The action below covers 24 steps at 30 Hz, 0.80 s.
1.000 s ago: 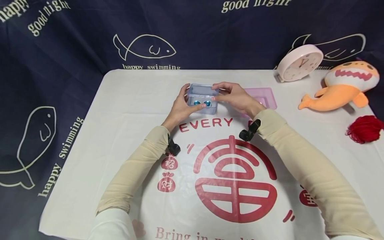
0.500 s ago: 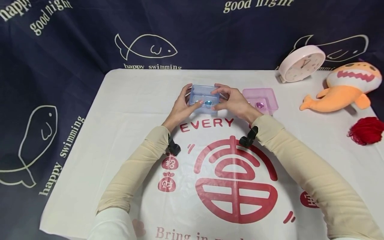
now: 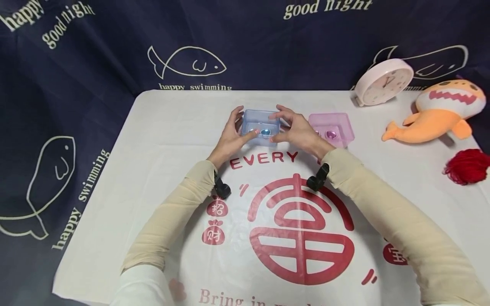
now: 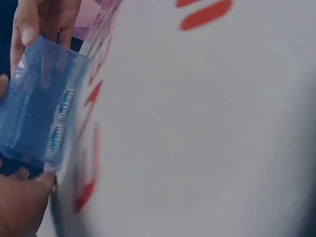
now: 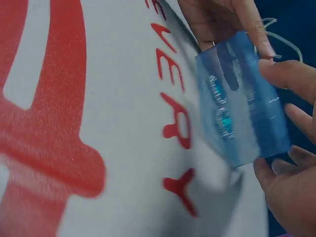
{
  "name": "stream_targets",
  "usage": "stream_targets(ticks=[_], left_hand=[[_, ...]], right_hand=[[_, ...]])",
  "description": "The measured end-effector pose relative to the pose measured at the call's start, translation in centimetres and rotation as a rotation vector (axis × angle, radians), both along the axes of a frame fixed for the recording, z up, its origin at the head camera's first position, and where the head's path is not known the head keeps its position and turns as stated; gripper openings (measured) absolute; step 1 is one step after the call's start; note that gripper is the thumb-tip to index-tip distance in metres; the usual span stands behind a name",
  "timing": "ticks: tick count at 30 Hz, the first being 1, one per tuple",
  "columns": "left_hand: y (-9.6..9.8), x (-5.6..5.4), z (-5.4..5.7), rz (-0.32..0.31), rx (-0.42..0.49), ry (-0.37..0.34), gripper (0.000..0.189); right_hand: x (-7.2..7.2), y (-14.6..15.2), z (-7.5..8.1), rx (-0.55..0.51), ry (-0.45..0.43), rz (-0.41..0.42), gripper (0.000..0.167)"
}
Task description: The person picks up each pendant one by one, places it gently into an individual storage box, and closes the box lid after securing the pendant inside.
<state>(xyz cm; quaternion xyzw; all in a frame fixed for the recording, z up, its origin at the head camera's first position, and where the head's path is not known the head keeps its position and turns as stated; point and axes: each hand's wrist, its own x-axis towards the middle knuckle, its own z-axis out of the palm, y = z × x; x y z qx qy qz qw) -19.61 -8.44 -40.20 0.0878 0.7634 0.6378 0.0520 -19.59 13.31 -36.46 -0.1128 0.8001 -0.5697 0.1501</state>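
Observation:
A small blue see-through plastic box point(image 3: 261, 119) is held near the far side of the table, its lid down. Through its walls show two round blue gems point(image 3: 266, 132) with sparkling rims, also visible in the right wrist view. My left hand point(image 3: 232, 134) grips the left side, thumb at the front and fingers behind. From the right, my right hand point(image 3: 300, 129) holds the box, its thumb at the front right corner and forefinger over the top edge. In the right wrist view, fingers of both hands frame the blue box point(image 5: 242, 103).
Just right of my right hand stands a pink see-through box point(image 3: 344, 125) with purple gems point(image 3: 331, 134) in it. Farther right are a pink clock point(image 3: 384, 82), an orange shark plush point(image 3: 436, 112) and a red yarn bundle point(image 3: 467, 166). A dark curtain hangs behind the table.
The blue box's raised lid has swung down over the gems. My right hand has shifted slightly, uncovering more of the pink box. Over the last half second the hands have hardly moved.

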Motion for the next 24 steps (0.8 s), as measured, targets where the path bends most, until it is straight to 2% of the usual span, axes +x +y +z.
stream_targets(ticks=[3,6,8,10,13,15,18,21,24], left_hand=[[-0.8,0.0,2.1,0.011,-0.166,0.125,0.079],[-1.8,0.3,5.5,-0.022,-0.414,0.343,0.077],[-2.4,0.7,7.8,-0.083,-0.573,0.502,0.078],[-2.9,1.2,9.9,-0.159,-0.722,0.623,0.081],[-3.3,2.0,12.0,-0.280,-0.941,0.740,0.088],[-3.4,2.6,12.5,-0.358,-1.071,0.763,0.092],[-3.4,3.2,12.1,-0.454,-1.191,0.758,0.097],[-3.3,3.6,10.9,-0.515,-1.238,0.719,0.099],[-3.2,3.8,10.1,-0.538,-1.251,0.691,0.100]], right_hand=[[0.8,0.5,2.0,0.080,0.141,0.026,0.061],[2.1,2.0,4.7,0.235,0.358,0.066,0.069],[3.0,3.6,6.3,0.366,0.498,0.104,0.079],[3.7,5.3,7.4,0.494,0.645,0.150,0.089],[4.5,7.8,8.3,0.643,0.761,0.212,0.102],[4.8,9.1,8.3,0.725,0.802,0.242,0.108],[5.3,10.4,7.7,0.818,0.786,0.279,0.113],[5.9,10.9,6.7,0.866,0.752,0.307,0.113],[6.3,10.9,5.9,0.885,0.728,0.316,0.113]])
